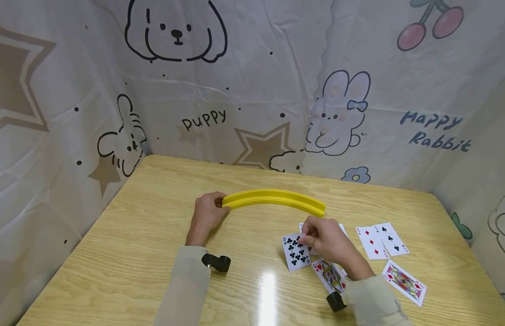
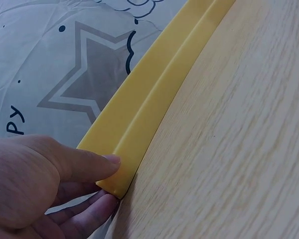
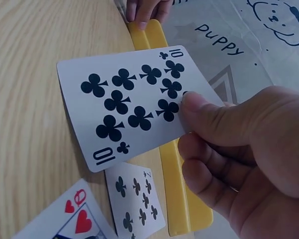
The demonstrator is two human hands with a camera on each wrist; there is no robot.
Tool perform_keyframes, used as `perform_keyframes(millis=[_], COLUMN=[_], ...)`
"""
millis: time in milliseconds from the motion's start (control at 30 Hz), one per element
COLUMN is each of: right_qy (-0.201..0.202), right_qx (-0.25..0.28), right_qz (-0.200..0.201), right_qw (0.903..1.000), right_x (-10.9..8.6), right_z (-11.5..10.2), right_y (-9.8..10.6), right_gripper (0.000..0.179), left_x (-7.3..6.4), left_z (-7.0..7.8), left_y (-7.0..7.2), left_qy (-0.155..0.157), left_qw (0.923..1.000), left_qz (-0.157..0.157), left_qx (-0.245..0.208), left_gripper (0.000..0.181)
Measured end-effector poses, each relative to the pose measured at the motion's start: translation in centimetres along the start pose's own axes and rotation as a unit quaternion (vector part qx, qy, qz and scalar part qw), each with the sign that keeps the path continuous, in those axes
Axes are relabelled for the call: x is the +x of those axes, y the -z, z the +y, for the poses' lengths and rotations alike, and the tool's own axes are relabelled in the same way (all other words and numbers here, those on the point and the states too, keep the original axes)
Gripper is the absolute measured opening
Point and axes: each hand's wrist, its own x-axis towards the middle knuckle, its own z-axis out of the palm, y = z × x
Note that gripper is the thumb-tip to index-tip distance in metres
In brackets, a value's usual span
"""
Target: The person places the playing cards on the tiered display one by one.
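Note:
A curved yellow card holder (image 1: 274,195) with a lengthwise groove stands on the wooden table. My left hand (image 1: 207,215) grips its left end, thumb on the front face and fingers behind, as the left wrist view shows. Between the thumb and fingers of my right hand (image 1: 327,237) is a ten of clubs (image 3: 132,107), pinched by one edge and raised in front of the holder. The holder's groove has no card in it. Below the held card lie a seven of clubs (image 3: 134,199) and a queen of hearts (image 1: 329,275), both partly covered in the head view.
Right of my right hand lie a three of diamonds (image 1: 371,243), a three of clubs (image 1: 391,239) overlapping it, and a diamond face card (image 1: 404,282). A printed curtain (image 1: 252,90) hangs behind the table (image 1: 126,262) and along its sides.

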Motion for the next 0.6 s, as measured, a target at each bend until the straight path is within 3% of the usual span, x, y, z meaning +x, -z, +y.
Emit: perform_keyframes(millis=[300, 600], right_qy=[0.006, 0.015], right_qx=[0.026, 0.019], right_qz=[0.010, 0.024], right_qw=[0.9996, 0.9994], right_x=[0.33, 0.96], right_z=[-0.04, -0.16], right_y=[0.26, 0.46], right_gripper=[0.019, 0.011], left_x=[0.04, -0.02], left_z=[-0.15, -0.15], left_y=[-0.02, -0.08], left_qy=[-0.001, 0.002], left_qw=[1.0000, 0.9999], left_qz=[-0.002, 0.000], left_qx=[-0.003, -0.010], left_gripper=[0.030, 0.029])
